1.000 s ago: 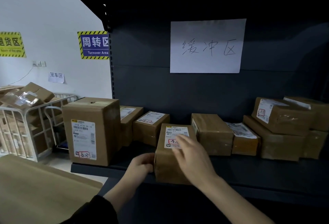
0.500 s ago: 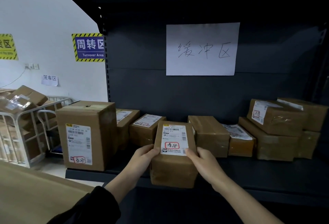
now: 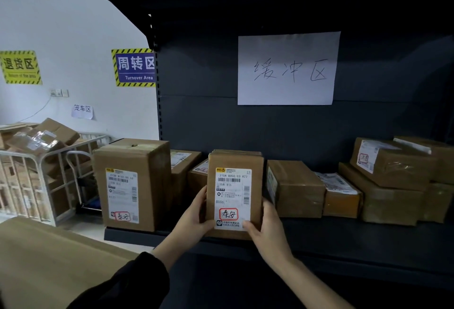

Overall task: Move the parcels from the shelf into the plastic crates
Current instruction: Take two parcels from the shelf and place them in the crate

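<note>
Gripping one brown parcel (image 3: 234,193) between both hands, upright, at the front edge of the dark shelf (image 3: 344,237), with its white shipping label turned toward the camera and a red-framed stamp near the label's foot. Left hand (image 3: 194,215) on the parcel's left edge, reaching up and rightward out of a black sleeve (image 3: 127,284), with fingers (image 3: 205,222) curled round the lower left part of the box. Right hand (image 3: 267,225) on the right edge, on a bare forearm slanting in from the lower right, with the thumb pressed on the label's lower right corner and the remaining fingers wrapped up the right side, partly hidden. Both wrists roughly level, palms turned inward toward each other. Cannot tell whether the parcel's base touches the shelf board or hangs just above it. On the same shelf, more parcels: a tall box (image 3: 130,181) at the left end, a smaller box (image 3: 183,163) behind it, a taped block (image 3: 297,186) just right of the held parcel, then an orange-sided packet (image 3: 341,198) and a stack (image 3: 393,186) at the far right. Above, on the shelf's back panel, a white paper sheet (image 3: 287,68) with handwritten characters. Off to the left, a metal cage trolley (image 3: 36,181) heaped with cartons, below a blue sign (image 3: 135,68) and a yellow sign (image 3: 21,68) on the wall; in the lower left corner, a wooden desk (image 3: 49,259).
</note>
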Motion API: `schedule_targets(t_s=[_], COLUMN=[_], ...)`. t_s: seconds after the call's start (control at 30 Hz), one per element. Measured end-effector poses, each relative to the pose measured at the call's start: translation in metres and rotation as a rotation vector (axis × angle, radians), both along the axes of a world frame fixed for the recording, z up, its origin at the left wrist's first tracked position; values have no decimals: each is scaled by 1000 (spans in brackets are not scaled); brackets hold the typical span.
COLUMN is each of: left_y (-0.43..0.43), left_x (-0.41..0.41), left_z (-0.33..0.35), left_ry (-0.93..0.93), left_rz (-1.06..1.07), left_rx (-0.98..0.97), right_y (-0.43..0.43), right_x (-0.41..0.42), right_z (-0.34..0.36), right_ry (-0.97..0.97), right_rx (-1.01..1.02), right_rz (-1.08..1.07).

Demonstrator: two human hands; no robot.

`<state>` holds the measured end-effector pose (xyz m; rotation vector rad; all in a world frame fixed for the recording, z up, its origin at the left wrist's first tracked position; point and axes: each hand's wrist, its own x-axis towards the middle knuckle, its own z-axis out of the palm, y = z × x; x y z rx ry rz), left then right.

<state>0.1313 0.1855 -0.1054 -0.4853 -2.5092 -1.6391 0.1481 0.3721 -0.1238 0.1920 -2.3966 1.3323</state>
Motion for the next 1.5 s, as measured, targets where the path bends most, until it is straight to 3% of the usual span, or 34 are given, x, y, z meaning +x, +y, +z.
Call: schedule_targets(t_s=[0.37, 0.57, 0.9, 1.17, 1.5], left_y=[11, -10, -98, -185, -201], left_x=[19, 34, 43, 16, -25], left_z=[-13, -22, -3, 7, -1], left_ry=[-31, -95, 56, 86, -51], left_rz=[125, 213, 449, 575, 300], left_rx=[-47, -36, 115, 65, 233], right_y=[-8, -10, -87, -163, -204], right_x=[6, 30, 34, -13, -41], right_z=[-17, -14, 7, 14, 9], right_ry=[-15, 157, 325, 156, -38], right_rx=[18, 89, 137, 115, 56], right_rz=[-62, -169, 99, 177, 177])
